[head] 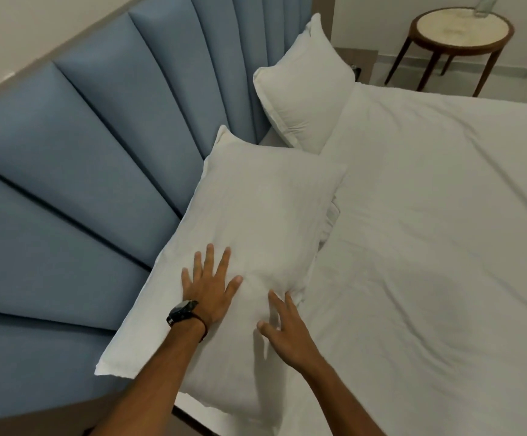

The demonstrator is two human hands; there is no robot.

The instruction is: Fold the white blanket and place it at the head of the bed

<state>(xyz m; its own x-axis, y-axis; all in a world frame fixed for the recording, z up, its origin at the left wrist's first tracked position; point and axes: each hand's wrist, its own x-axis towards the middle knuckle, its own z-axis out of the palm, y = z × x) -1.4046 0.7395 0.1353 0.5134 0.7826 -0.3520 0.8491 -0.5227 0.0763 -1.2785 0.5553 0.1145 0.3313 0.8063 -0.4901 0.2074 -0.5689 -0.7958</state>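
headboard: one padded blue fabric headboard (76, 171), split into long vertical panels, running along the whole left side

pillows: two plump white rectangular pillows, both leaning on the headboard, so the near white pillow (255, 215) under the hands and the far white pillow (306, 92) further up the bed, with their corners nearly touching

left hand: left hand (208, 284) lies flat on the near pillow, fingers straight and spread, gripping nothing

watch: one dark wristwatch (181, 310) on the left wrist

right hand: right hand (284, 328) is at the near pillow's right edge, fingers spread and loosely bent, tips on the fabric, not holding anything as far as I can see

white blanket: one white blanket (429, 247) spread flat over the mattress with a few soft creases, not folded, covering everything right of the pillows

side table: one small round table with a pale top and dark wooden legs (460, 33) in the far right corner, something clear standing on it but cut off by the frame
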